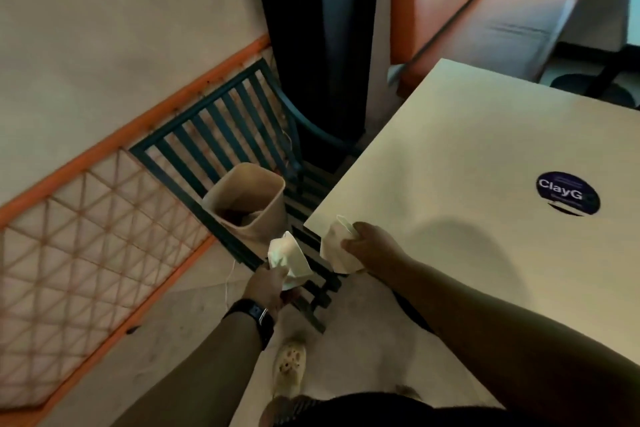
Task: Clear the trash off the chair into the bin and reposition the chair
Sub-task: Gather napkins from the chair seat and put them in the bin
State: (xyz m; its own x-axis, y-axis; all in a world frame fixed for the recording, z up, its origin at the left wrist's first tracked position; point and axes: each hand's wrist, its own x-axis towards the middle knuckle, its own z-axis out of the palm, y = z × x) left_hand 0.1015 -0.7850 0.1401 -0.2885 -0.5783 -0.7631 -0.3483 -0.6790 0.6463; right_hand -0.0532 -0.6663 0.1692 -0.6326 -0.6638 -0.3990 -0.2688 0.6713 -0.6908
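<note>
Over the half-hidden chair (221, 135), 2 hands (266, 282) (370, 246) each clutch crumpled paper (287, 256) near the bin (247, 201).

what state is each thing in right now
left hand: gripping crumpled paper
right hand: gripping second paper wad
bin: open, trash inside, standing on the chair
chair: slatted, beside the table

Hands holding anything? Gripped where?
Left hand grips a crumpled white paper at its lower end. Right hand pinches another crumpled white paper at its right side.
</note>
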